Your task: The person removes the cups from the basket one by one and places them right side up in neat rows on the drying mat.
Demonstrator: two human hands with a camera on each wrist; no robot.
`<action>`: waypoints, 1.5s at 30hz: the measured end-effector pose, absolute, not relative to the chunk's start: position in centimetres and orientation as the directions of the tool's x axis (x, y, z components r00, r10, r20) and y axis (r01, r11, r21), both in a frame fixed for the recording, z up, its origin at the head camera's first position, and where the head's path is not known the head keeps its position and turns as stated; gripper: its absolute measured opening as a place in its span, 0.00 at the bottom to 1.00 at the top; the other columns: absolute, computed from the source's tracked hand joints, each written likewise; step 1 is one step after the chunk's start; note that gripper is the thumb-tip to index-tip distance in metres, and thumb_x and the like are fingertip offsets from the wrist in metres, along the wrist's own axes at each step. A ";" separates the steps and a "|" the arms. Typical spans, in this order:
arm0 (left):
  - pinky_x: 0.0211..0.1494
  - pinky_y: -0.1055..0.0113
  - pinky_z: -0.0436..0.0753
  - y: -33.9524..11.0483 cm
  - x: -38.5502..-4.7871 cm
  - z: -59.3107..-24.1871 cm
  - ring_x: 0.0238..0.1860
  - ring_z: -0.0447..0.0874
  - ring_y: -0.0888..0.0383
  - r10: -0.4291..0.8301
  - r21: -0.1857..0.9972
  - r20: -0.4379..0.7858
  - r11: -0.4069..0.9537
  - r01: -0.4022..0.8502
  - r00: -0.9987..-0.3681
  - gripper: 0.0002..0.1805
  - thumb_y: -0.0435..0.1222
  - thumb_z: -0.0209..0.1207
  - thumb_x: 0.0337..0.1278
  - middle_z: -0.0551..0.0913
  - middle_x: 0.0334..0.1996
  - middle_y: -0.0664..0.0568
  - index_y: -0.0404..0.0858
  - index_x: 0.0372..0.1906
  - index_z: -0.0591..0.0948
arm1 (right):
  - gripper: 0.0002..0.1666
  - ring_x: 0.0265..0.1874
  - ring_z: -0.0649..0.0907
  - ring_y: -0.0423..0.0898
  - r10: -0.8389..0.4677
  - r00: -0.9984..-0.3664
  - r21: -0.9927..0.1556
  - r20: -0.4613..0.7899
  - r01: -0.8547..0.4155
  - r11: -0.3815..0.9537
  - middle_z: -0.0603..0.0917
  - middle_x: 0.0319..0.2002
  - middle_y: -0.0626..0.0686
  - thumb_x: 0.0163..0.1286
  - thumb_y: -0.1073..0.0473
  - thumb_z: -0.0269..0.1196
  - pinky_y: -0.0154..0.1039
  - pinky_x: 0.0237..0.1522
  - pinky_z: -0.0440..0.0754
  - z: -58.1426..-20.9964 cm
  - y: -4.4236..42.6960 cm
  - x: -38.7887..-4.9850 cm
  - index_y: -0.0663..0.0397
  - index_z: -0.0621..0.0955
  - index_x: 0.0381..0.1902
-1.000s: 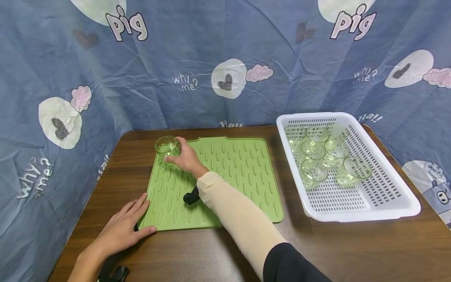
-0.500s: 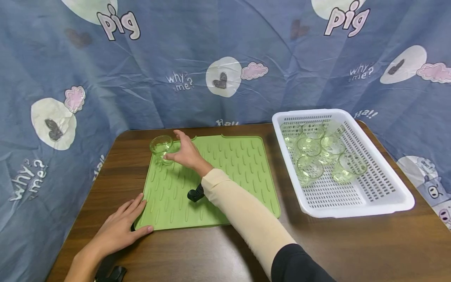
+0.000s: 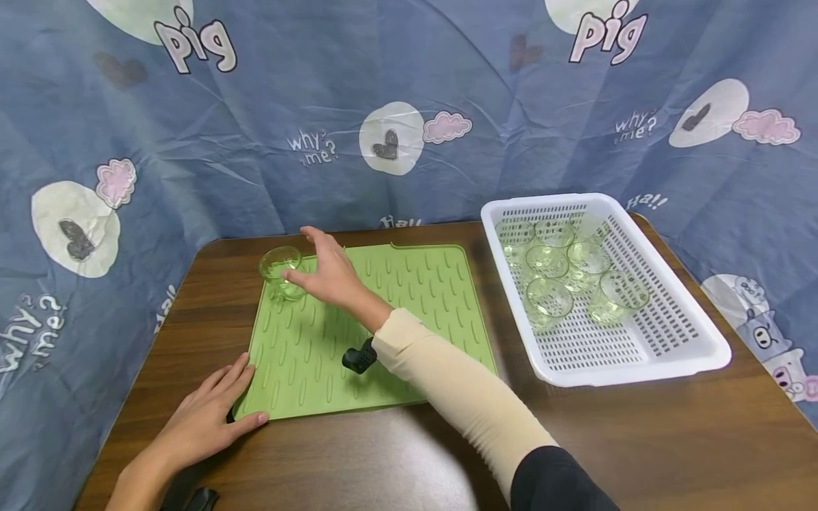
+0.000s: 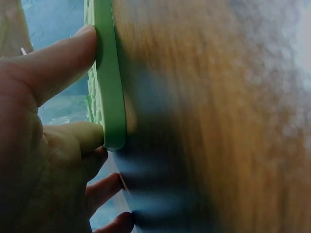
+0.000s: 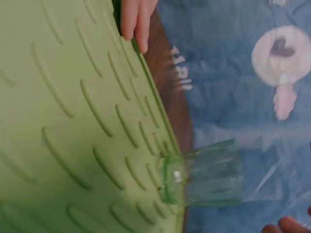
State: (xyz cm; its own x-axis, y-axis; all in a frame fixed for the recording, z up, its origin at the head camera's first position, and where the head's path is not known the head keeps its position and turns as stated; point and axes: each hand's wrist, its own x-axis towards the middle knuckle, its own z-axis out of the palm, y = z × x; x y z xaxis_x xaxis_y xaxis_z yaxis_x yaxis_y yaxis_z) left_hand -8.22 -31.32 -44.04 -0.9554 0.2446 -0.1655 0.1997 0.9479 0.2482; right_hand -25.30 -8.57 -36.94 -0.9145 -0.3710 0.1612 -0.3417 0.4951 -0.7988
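Note:
A clear green-tinted drinking glass (image 3: 281, 273) stands upright on the far left corner of the green ribbed mat (image 3: 358, 319). Just to its right, my right hand (image 3: 329, 277) has thumb and fingers spread wide, holding nothing. The right wrist view shows the same glass (image 5: 211, 174) apart from a few fingertips (image 5: 286, 225) in the lower corner. My left hand (image 3: 194, 426) rests at the mat's near left corner with fingers extended. In the left wrist view its thumb (image 4: 68, 60) touches the mat's edge (image 4: 109, 87).
A white perforated plastic basket (image 3: 639, 376) sits on the right of the wooden table (image 3: 358, 461), with several similar glasses (image 3: 549, 298) inside. A blue printed cloth (image 3: 255, 156) hangs behind and along the sides. A black wrist device (image 3: 359, 357) hangs under the right forearm.
My right hand has let go of the glass, its fingers spreading and drawing away to the right. The glass stays on the mat's corner. My left hand keeps its place while the view shifts slightly.

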 end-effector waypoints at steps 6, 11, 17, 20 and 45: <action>0.58 0.27 0.66 -31.6 -8.0 -44.2 0.71 0.59 0.31 0.256 0.240 -0.146 0.946 0.217 -0.956 0.50 0.61 0.60 0.59 0.51 0.80 0.40 0.32 0.76 0.61 | 0.44 0.72 0.70 0.46 -0.426 -0.889 -0.720 0.168 -0.405 0.563 0.67 0.74 0.50 0.67 0.47 0.66 0.44 0.70 0.72 -35.0 -5.9 -23.3 0.47 0.62 0.76; 0.54 0.27 0.67 -32.4 -7.5 -44.6 0.70 0.59 0.32 0.241 0.221 -0.146 0.953 0.206 -0.959 0.52 0.62 0.59 0.59 0.47 0.81 0.42 0.32 0.76 0.59 | 0.42 0.71 0.71 0.47 -0.484 -0.853 -0.691 0.195 -0.470 0.549 0.67 0.73 0.51 0.67 0.47 0.65 0.44 0.69 0.73 -33.4 -3.9 -21.0 0.47 0.63 0.75; 0.52 0.27 0.69 -32.9 -7.3 -45.0 0.69 0.60 0.31 0.248 0.207 -0.157 0.955 0.214 -0.956 0.52 0.62 0.59 0.59 0.47 0.81 0.42 0.32 0.76 0.59 | 0.40 0.63 0.76 0.45 -0.544 -0.804 -0.663 0.241 -0.545 0.512 0.69 0.71 0.49 0.68 0.48 0.65 0.42 0.62 0.77 -32.2 -0.9 -18.1 0.47 0.65 0.73; 0.51 0.27 0.69 -33.0 -7.4 -44.9 0.69 0.60 0.30 0.247 0.200 -0.160 0.956 0.213 -0.956 0.52 0.62 0.59 0.60 0.46 0.81 0.42 0.31 0.76 0.58 | 0.40 0.63 0.77 0.45 -0.552 -0.799 -0.669 0.238 -0.547 0.503 0.69 0.71 0.48 0.67 0.48 0.65 0.44 0.62 0.77 -31.7 1.1 -16.9 0.47 0.65 0.73; 0.53 0.25 0.66 -32.2 -9.1 -45.1 0.70 0.58 0.30 0.295 0.218 -0.181 0.942 0.254 -0.938 0.51 0.60 0.56 0.64 0.42 0.82 0.43 0.32 0.78 0.54 | 0.38 0.58 0.80 0.59 -0.282 -0.907 -0.615 0.311 -0.419 0.668 0.74 0.66 0.61 0.63 0.63 0.69 0.49 0.54 0.83 -31.8 24.0 -14.7 0.57 0.69 0.69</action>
State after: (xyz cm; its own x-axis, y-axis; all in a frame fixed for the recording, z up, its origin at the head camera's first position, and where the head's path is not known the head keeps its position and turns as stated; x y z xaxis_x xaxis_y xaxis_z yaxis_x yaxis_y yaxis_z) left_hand -9.08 -32.17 -45.08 -0.9382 0.2951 -0.1810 0.2544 0.9423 0.2175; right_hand -14.66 24.01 -31.77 -0.9074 -0.2822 0.3114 -0.4188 0.6683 -0.6147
